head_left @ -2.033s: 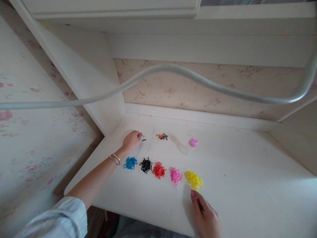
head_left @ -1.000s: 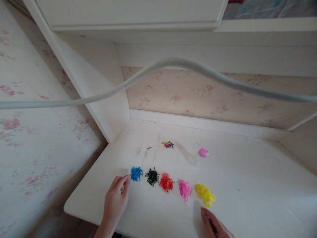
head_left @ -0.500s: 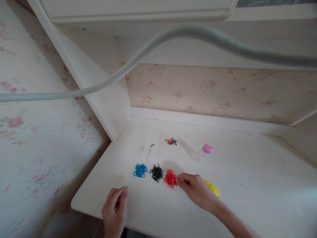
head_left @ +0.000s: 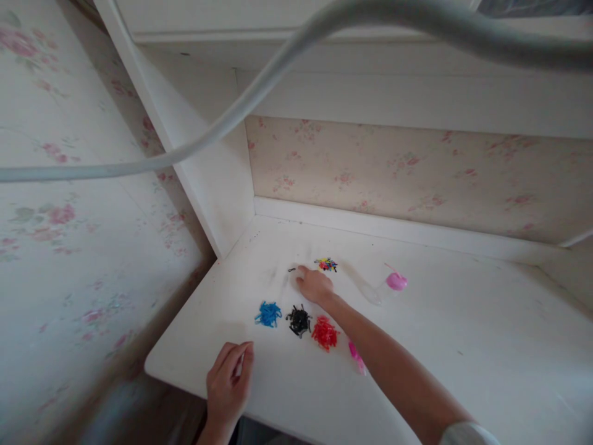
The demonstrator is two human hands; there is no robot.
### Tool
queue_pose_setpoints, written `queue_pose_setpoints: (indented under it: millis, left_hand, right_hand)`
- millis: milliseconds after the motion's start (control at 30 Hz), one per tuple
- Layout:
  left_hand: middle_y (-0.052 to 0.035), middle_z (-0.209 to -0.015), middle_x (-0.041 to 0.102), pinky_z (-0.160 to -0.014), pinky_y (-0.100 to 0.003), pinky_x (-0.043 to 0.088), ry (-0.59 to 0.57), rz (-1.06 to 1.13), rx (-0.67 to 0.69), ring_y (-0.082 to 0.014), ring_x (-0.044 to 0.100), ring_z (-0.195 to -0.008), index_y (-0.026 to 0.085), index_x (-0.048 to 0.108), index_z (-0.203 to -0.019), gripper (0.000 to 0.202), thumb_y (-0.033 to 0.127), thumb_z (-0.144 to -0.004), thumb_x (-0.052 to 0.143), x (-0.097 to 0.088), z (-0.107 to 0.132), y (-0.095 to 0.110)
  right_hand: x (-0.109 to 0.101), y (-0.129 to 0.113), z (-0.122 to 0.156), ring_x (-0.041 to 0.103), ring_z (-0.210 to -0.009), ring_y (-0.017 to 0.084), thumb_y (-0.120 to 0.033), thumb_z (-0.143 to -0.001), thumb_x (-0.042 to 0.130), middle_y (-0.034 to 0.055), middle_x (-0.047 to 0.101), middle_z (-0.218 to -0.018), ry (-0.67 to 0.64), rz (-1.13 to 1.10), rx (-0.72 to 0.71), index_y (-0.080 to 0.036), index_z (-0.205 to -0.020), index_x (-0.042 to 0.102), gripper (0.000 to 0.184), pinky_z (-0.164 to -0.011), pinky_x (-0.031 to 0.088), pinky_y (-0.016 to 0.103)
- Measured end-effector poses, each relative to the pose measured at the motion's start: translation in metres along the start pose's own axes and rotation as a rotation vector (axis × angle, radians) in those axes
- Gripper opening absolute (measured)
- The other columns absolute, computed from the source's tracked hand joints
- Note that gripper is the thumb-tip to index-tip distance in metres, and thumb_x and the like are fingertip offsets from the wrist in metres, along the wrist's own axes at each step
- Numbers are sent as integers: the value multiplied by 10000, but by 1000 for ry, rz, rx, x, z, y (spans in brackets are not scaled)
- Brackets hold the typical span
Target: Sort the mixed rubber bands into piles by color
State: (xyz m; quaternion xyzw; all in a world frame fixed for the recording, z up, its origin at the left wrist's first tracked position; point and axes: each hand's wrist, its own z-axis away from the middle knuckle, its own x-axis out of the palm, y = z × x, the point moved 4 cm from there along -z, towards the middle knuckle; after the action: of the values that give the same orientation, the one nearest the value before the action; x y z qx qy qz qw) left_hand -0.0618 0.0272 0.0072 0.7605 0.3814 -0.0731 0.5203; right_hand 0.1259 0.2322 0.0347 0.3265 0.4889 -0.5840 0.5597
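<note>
By the right hand (head_left: 315, 285) (finger grip indistinct), a thin black elastic-looking loop (head_left: 291, 269) lies at nine o'clock, a seemingly unsorted multicoloured heap (head_left: 327, 265) at two. The left hand (head_left: 228, 380) presses thumb to forefinger; blue loops (head_left: 267, 314), black loops (head_left: 299, 321), red loops (head_left: 325, 334) and pink loops (head_left: 356, 356) seem sorted, one to three.

pale sleeve (head_left: 467, 434), bare forearm (head_left: 393, 364)

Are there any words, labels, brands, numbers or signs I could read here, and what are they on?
None: no readable text shows on the desk, the blue pile, black pile, red pile, pink pile or mixed pile. The wallpaper carries a flower print, no lettering.
</note>
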Motion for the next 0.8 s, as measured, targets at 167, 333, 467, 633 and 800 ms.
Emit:
queue_pose_setpoints:
  millis: [167,333,467,633,800]
  left_hand:
    - [-1,-736,574,-454,-176,423,-21,-22,-4,-75,500,-530,176,659,-932,169,270,-862,538,2,0,-3]
    - [-2,-732,568,-463,-175,427,-66,-15,16,-75,506,-534,175,656,-935,175,278,-869,531,4,-2,-1]
    - [-8,-718,575,-470,-186,432,-89,2,-5,-85,512,-531,174,659,-912,185,286,-872,518,6,-1,0]
    - [-12,-716,594,-452,-183,438,-111,21,8,-86,518,-513,175,667,-905,196,299,-867,520,9,-3,1]
    - [-16,-739,597,-479,-178,446,-171,-14,55,-84,531,-535,179,665,-923,188,282,-874,515,13,-5,3]
  right_hand:
    - [-3,-14,-20,638,-978,234,-347,-919,372,92,675,-1077,55,-36,-16,-306,-1217,572,361,-754,471,327]
    - [-8,-16,-8,648,-923,237,-307,-935,358,128,691,-989,131,-96,-32,-224,-1077,655,340,-734,456,317]
    - [-15,-7,42,649,-846,177,-350,-955,336,57,703,-918,201,-193,-74,-264,-1077,639,338,-705,435,244]
    - [16,21,142,561,-579,105,-445,-947,337,-12,640,-668,294,-584,-230,-224,-946,668,398,-547,390,166]
    - [79,90,208,464,-435,102,-588,-859,429,-37,512,-473,411,-736,68,-201,-861,686,465,-455,376,173]
